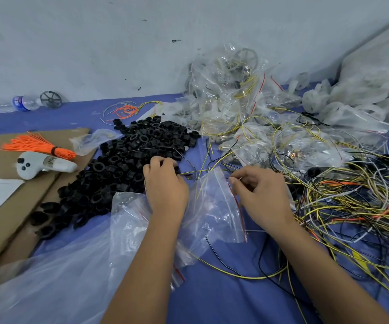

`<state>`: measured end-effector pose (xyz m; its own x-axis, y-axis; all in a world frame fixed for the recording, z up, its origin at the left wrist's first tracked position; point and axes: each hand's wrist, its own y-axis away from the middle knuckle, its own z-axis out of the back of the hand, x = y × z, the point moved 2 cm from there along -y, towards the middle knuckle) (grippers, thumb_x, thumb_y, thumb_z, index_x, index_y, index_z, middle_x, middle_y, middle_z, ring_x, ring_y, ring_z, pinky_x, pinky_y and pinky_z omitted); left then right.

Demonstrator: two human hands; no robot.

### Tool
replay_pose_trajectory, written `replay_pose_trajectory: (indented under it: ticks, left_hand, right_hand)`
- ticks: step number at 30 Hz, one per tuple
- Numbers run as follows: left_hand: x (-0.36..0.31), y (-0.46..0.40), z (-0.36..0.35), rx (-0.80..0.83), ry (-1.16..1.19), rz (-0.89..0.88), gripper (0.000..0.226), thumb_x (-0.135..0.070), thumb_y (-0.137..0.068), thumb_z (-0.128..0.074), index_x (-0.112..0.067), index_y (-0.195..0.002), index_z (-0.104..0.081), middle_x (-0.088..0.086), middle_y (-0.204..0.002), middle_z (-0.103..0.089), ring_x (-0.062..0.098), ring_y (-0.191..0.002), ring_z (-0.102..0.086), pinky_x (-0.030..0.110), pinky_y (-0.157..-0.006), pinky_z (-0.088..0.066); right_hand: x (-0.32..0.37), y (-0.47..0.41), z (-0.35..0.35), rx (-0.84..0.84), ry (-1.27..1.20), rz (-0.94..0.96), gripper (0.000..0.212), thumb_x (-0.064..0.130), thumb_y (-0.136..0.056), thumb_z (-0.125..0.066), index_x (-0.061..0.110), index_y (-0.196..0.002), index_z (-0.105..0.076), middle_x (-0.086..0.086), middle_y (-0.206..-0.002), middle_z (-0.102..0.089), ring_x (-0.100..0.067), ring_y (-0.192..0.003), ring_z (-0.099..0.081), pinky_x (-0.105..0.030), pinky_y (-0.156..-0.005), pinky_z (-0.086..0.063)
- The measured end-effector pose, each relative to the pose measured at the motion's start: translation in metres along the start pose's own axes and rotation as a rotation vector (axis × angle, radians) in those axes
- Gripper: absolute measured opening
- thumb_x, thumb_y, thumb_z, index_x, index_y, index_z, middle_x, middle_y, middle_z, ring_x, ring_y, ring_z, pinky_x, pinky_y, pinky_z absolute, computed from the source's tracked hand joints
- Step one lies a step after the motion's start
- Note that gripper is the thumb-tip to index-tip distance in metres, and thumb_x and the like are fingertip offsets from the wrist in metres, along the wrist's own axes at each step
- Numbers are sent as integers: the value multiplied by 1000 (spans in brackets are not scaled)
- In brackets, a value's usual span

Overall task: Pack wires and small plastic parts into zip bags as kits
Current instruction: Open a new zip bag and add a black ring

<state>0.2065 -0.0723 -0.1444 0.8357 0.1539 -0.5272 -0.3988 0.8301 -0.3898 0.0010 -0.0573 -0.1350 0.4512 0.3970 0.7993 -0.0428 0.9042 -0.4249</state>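
On a blue cloth-covered table (212, 300), the left hand (165, 183) curls its fingers among a heap of black plastic rings (128, 155) — whether it grips one, the view cannot tell. The right hand (261, 192) pinches the red-striped mouth of a clear zip bag (212, 213) — lying between both hands, beside a tangle of yellow, black and white wires (352, 202).

Both bare forearms are stretched forward from the lower edge of the view. The left hand (165, 183) is turned knuckles up, its fingers curled downward. The right hand (261, 192) is held just beside it, thumb and forefinger pinched together.
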Motion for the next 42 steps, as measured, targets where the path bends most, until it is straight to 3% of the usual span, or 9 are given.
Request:
replay_pose_trajectory:
  ticks: [11,17,20,25,28,32,34,38,42]
  left_hand:
    - [0,-4,4,-42,80,-33,18,-15,-86,-77,-21,-103,-76,2,-105,-70,30,-99,-55,43,-86,-46]
    - [-21,-5,14,-138,477,-199,19,-8,-88,-70,-23,-95,-78,-9,-93,-72,20,-90,-64,39,-80,-53]
    - [-43,1,13,-26,691,-287,19,-9,-89,-70,-27,-93,-76,-13,-89,-73,11,-85,-68,25,-72,-51]
    - [-61,21,-4,275,921,-292,28,0,-87,-73,-18,-106,-66,-9,-79,-73,9,-77,-69,18,-69,-48]
    - [-59,25,-11,337,883,-303,35,3,-84,-72,-24,-106,-63,-6,-83,-74,13,-82,-70,23,-71,-46]
    - [-53,24,-16,351,809,-344,47,-3,-78,-76,-33,-112,-63,-10,-108,-70,15,-94,-70,30,-75,-55]
    - [-47,23,-20,316,772,-320,47,1,-77,-78,-26,-113,-65,-7,-117,-65,12,-99,-69,29,-79,-57]
    - [-35,16,-22,114,636,-151,39,13,-80,-72,-15,-108,-67,5,-119,-56,11,-102,-65,29,-90,-57]
    - [-27,14,-12,-106,648,-77,34,8,-80,-64,-21,-98,-67,-1,-110,-56,12,-93,-62,24,-72,-53]
  right_hand:
    - [-3,0,2,-20,-45,-37,10,11,-89,-71,16,-82,-76,3,-64,-71,-19,-59,-67,-38,-60,-55]
    - [-2,-2,5,-75,-107,-40,12,12,-92,-70,18,-83,-73,4,-65,-70,-15,-57,-66,-35,-58,-54]
    - [1,-4,8,-80,-181,-45,10,14,-94,-69,20,-101,-74,0,-78,-72,-26,-68,-69,-49,-62,-58]
    - [3,-6,5,54,-295,-39,40,9,-98,-62,24,-134,-62,5,-113,-71,-13,-93,-71,-24,-74,-54]
    - [-1,-7,3,107,-341,-63,34,5,-96,-63,19,-127,-69,3,-117,-73,-15,-106,-69,-31,-81,-54]
    - [-9,-9,4,3,-400,-184,36,-4,-87,-71,27,-105,-76,1,-99,-77,-15,-90,-72,-34,-75,-59]
    - [-15,-9,5,-88,-428,-277,34,-5,-87,-72,25,-102,-75,-6,-94,-76,-15,-78,-71,-29,-60,-58]
    - [-20,-9,8,-176,-405,-339,26,1,-87,-75,13,-109,-71,-10,-92,-73,-19,-75,-73,-29,-57,-59]
    - [-18,-7,9,-166,-450,-349,17,7,-89,-75,12,-105,-71,-12,-90,-74,-22,-73,-73,-28,-56,-57]
